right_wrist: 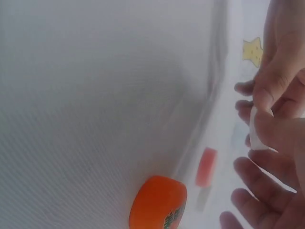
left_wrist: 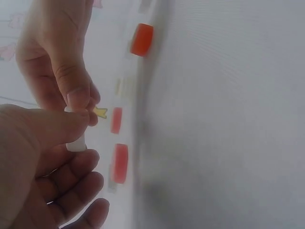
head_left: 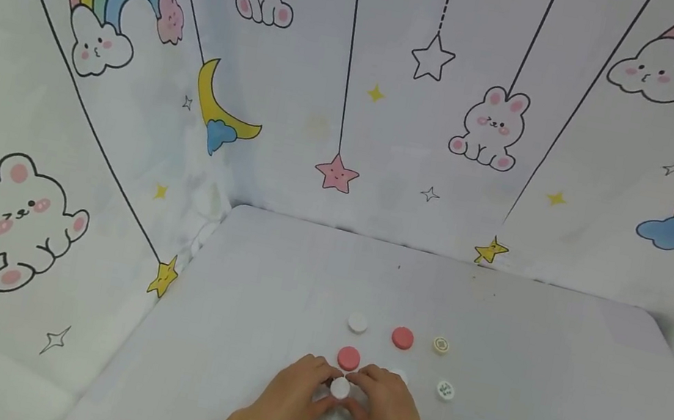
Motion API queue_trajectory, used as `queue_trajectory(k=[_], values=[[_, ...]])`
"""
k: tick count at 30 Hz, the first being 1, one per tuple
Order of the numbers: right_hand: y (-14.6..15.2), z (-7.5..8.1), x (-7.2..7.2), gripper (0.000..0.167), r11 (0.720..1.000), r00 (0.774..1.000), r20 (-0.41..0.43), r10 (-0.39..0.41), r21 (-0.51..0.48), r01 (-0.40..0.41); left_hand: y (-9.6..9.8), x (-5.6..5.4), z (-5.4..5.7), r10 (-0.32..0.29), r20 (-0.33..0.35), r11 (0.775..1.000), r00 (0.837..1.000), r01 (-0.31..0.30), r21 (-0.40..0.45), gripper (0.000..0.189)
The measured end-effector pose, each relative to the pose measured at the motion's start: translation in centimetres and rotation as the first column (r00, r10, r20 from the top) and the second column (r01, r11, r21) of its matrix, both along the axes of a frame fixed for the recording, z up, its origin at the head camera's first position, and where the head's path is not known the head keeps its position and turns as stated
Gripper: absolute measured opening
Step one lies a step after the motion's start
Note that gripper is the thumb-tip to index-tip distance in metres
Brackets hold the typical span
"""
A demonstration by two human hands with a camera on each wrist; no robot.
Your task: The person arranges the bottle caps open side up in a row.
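Note:
Between both hands sits a small white round disc (head_left: 340, 388), its plain white face up in the head view. My left hand (head_left: 294, 396) pinches it from the left with thumb and index finger. From the other side my right hand (head_left: 388, 413) pinches the same disc, thumb near the left thumb. In the left wrist view the disc (left_wrist: 76, 144) shows its pale side below the thumbs; its upper part is covered by fingers. Just beyond the fingertips lies a red disc (head_left: 348, 358).
Farther back lie another white disc (head_left: 357, 323), a second red disc (head_left: 402, 338) and a yellowish patterned disc (head_left: 441, 345). Two discs with green marks (head_left: 445, 390) lie right of the right hand. That hand partly covers one more white disc (head_left: 400, 376). Printed cloth walls (head_left: 300, 107) border the table.

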State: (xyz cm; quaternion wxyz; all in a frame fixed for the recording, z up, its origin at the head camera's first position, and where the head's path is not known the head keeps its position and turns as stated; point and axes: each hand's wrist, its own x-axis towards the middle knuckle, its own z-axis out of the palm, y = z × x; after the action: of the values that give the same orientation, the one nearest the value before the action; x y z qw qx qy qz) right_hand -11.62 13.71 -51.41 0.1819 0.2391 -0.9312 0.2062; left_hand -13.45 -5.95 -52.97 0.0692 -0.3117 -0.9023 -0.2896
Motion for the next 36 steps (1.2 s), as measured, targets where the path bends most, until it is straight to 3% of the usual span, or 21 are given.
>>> queue_trajectory(k=[14, 19, 27, 36], values=[[0.2, 0.7, 0.0, 0.046, 0.991, 0.996, -0.081, -0.027, -0.132, 0.016, 0.7, -0.5, 2.1, 0.014, 0.078, 0.998, 0.997, -0.019, 0.065, 0.024], [0.4, 1.1, -0.1, 0.045, 0.983, 0.993, -0.120, -0.015, -0.183, -0.008, 1.0, -0.8, 2.2, 0.010, 0.095, 0.997, 0.995, -0.017, 0.078, 0.024], [0.6, 1.2, 0.1, 0.034, 0.970, 0.999, -0.040, -0.007, -0.243, -0.003, 1.0, -0.7, 2.2, -0.023, 0.169, 0.988, 0.985, -0.003, 0.152, 0.024], [0.8, 0.9, 0.1, 0.048, 0.958, 0.994, -0.093, 0.054, -0.276, -0.078, 1.1, -0.6, 2.6, -0.020, 0.251, 0.958, 0.968, -0.053, 0.281, 0.012]])
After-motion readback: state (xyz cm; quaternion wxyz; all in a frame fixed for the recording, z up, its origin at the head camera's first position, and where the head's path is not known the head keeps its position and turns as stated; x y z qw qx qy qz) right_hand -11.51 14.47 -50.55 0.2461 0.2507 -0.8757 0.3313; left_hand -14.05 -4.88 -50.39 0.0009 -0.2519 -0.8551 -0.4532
